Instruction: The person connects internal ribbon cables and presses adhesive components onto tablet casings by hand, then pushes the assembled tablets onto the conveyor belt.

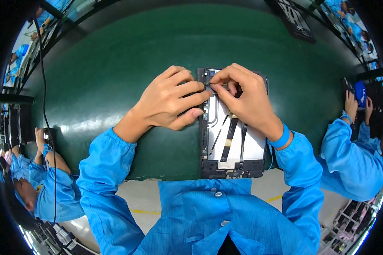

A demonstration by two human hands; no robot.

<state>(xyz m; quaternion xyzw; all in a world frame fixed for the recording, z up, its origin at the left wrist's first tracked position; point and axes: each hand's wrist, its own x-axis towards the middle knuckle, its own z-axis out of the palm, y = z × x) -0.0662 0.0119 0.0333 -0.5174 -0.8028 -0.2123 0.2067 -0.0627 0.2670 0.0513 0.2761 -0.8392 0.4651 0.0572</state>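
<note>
An opened tablet-like device [254, 146] lies upright on the green table, with a black frame, a silver-white inner panel and small parts along its left and lower edges. Black flat ribbon cables [229, 139] run down over the panel. My left hand [168, 100] has its fingers stretched and apart, with fingertips at the device's upper left edge. My right hand [252, 95] reaches over the device's upper part, thumb and index finger pinched at the upper left. Whatever sits in that pinch is too small to make out. A blue wristband [281, 137] circles my right wrist.
The green table [115, 55] curves around the device. Another black device [294, 19] lies at the far right. Co-workers in blue sit left [57, 191] and right [349, 157], the right one's hands by a blue item [361, 93]. A black cable [44, 85] hangs at left.
</note>
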